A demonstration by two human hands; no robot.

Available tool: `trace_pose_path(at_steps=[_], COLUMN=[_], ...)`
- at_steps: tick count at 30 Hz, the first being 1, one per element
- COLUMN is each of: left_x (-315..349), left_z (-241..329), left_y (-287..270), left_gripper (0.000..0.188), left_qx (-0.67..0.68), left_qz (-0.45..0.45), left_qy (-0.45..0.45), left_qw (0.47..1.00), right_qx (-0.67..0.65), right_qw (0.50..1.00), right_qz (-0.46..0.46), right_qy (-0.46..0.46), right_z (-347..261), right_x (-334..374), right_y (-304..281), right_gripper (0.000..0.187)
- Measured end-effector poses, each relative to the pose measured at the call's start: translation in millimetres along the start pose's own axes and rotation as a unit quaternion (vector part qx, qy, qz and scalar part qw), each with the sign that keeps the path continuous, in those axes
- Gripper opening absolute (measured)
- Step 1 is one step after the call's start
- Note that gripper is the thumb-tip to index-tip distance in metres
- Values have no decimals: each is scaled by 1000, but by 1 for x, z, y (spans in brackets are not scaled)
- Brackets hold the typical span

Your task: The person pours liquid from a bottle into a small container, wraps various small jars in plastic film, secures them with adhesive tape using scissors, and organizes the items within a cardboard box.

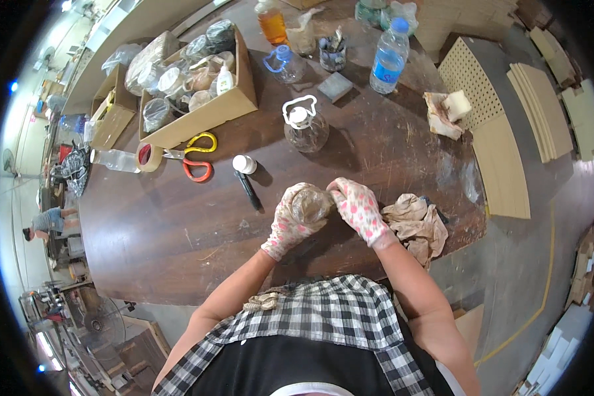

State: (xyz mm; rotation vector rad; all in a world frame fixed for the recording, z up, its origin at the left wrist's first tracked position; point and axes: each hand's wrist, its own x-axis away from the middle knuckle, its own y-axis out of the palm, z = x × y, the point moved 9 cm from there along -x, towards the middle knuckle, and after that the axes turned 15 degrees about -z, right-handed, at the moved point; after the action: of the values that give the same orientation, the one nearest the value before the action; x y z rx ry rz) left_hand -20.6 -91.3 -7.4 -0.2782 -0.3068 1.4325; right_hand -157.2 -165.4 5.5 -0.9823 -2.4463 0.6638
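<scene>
Cupping one plastic-wrapped bundle [309, 206], the left hand [288, 226] curled. The right hand [358, 210] pinched its edge, fingers near one rag [416, 224].

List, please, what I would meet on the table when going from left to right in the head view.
Clear bottle lying down → tape roll → red-and-yellow scissors → black stick-like tool → clear-plastic item in the left grip → crumpled beige cloth.
</scene>
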Motion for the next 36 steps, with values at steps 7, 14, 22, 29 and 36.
trace_pose_path(at_steps=[7,14,22,29,36], left_x=[10,14,17,27,8], left_z=[-22,15,6,10,30], left_y=[-2,-8,-1,-16,-5], left_gripper=[54,49,70,107,116], left_qx=[138,-152,-271,-264,-85], left_qz=[105,129,97,-55,-17], left_qy=[32,40,22,-40,121], left_qw=[984,979,957,962,989], right_qx=[135,77,-117,-128,-18], right_qw=[938,946,972,975,979], right_qz=[153,126,71,55,62], right_qy=[-280,-290,-190,-171,-195], right_z=[-122,-77,-18,-13,-24], right_x=[28,9,-1,-2,1], right_y=[-11,30,51,51,42], right_gripper=[32,49,93,91,73])
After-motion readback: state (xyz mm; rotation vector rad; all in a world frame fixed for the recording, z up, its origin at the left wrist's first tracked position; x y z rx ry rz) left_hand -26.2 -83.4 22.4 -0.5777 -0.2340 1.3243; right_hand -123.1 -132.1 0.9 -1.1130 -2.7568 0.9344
